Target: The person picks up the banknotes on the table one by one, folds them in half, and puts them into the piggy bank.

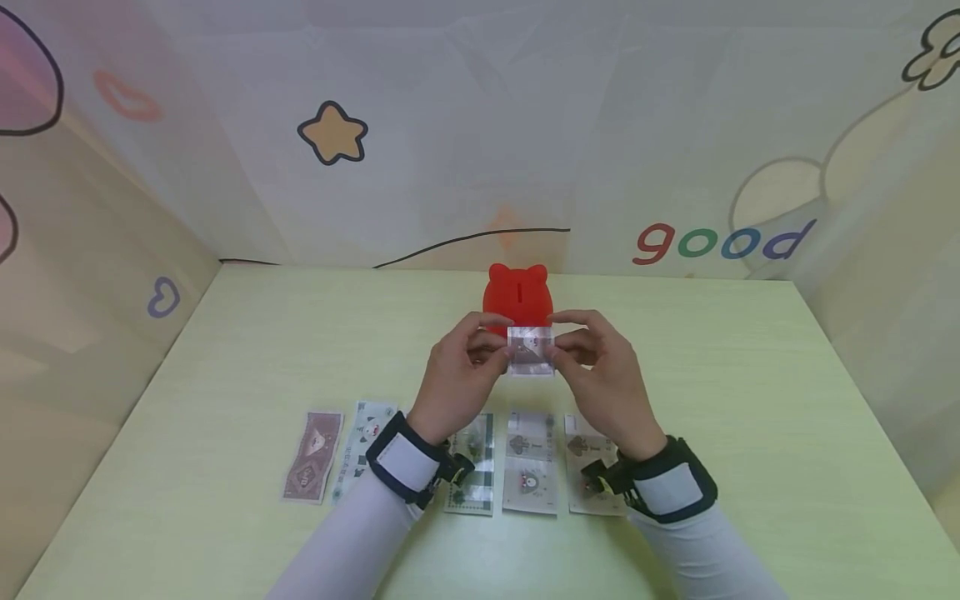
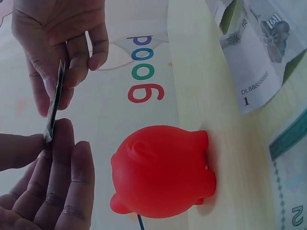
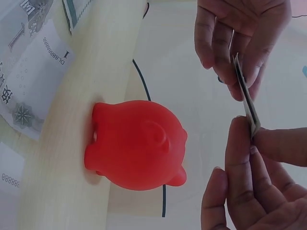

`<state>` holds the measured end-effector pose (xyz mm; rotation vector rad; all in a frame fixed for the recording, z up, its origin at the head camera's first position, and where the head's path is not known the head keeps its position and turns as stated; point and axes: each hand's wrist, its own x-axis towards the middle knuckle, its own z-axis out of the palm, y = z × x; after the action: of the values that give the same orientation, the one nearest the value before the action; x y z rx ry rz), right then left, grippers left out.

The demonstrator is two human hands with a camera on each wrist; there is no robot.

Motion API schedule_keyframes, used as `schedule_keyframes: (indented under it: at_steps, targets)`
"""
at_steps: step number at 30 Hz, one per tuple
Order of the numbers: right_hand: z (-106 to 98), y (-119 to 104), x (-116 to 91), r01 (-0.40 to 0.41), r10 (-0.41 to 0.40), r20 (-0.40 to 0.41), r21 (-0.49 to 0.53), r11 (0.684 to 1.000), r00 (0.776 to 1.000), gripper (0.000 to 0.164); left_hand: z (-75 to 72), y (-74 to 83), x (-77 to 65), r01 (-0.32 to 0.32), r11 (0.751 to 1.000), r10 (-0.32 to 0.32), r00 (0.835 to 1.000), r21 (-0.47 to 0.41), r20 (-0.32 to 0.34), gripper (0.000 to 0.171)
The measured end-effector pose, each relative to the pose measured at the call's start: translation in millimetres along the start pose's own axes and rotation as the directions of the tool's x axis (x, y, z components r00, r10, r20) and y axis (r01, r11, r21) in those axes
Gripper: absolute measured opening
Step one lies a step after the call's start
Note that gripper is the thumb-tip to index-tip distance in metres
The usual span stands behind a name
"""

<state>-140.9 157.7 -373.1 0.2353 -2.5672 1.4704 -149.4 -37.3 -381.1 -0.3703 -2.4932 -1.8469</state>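
On near side of red piggy bank, banknotes in row on table. Closer to bank, left hand and right hand pinch folded note by opposite ends. Head view shows bank's slot; wrist views, its curly tail and feet.

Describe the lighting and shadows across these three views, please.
Head view: a pale sheen on the table near the bottom edge; left wrist: fingers dim against a paler backdrop; right wrist: soft shadow by the feet of the red piggy bank.
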Motion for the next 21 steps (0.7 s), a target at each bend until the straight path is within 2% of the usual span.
schedule_keyframes:
  at_steps: [7, 13, 21]
  targets:
    - [-0.6, 0.3, 0.7, -0.017, 0.017, 0.011, -0.022, 1.000, 1.000, 0.028, -0.5, 0.7, -0.2, -0.017, 1.000, 0.017, 1.000, 0.009, 0.002, 0.038]
    - [-2.2, -0.6, 0.4, -0.041, 0.042, 0.022, -0.014, 0.999, 0.999, 0.029, 0.5, -0.2, 0.4, -0.026, 0.999, 0.026, 1.000, 0.043, -0.003, 0.033]
    - [-2.4, 0.0, 1.0, -0.042, 0.042, 0.022, -0.003, 0.999, 0.999, 0.030, 0.5, 0.1, 0.3, -0.019, 0.999, 0.019, 1.000, 0.043, -0.007, 0.032]
